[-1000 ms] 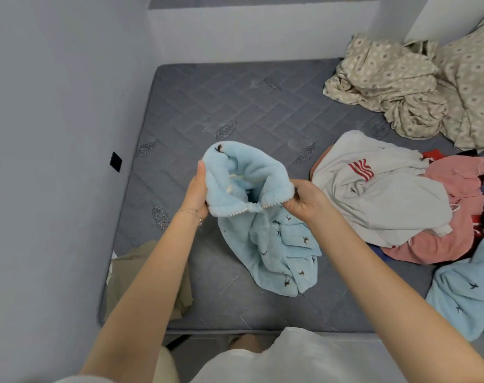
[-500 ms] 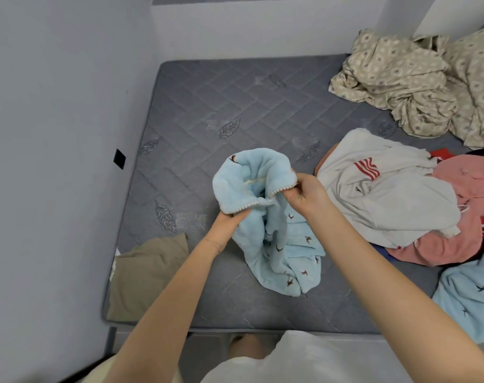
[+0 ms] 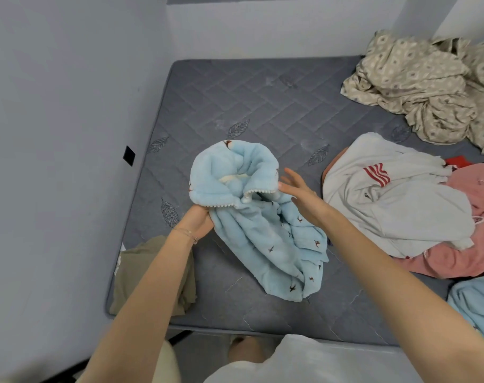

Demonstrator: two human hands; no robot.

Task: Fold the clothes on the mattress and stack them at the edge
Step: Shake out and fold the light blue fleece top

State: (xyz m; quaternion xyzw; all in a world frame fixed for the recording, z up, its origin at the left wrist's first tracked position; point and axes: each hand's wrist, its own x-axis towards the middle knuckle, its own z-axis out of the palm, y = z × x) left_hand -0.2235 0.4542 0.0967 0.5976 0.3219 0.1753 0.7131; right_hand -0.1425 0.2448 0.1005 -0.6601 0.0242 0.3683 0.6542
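So, light blue fleece piece (image 3: 251, 217) with little brown bird prints, bunched up around the middle of the mattress (image 3: 249, 98), a bit toward the near edge. Lower half draped on the quilting, upper part lifted and rolled open like a hood or cuff, white bobble trim along the rim. Held up by the left hand (image 3: 199, 221), fingers curled round a gathered fistful right under that rolled opening, probably to keep the bulk off the bed while sorting out orientation. Meanwhile right hand (image 3: 298, 189) flat and spread, fingers straight, holding nothing, tips right at the trimmed rim; can't tell if actually touching. Looks like reaching to grab the edge and shake things out, so at the find-the-shape stage, no fold made yet.

Moving outward: olive-tan piece (image 3: 141, 275) lying fairly flat at the near left corner, partly under the left forearm. Guessing the start of the stack at the edge. Off to the right, a loose heap waiting: white top (image 3: 387, 205) with red stripes lying over a pink garment (image 3: 470, 252), plus a second light blue piece (image 3: 475, 308) in the same print at the near right. Then patterned beige bedding (image 3: 417, 87) crumpled at the far right.

Containers: none visible, no basket or bin in shot. Closest thing, the rolled blue opening itself, pale cream patch showing inside. Lining or label, too small to tell.
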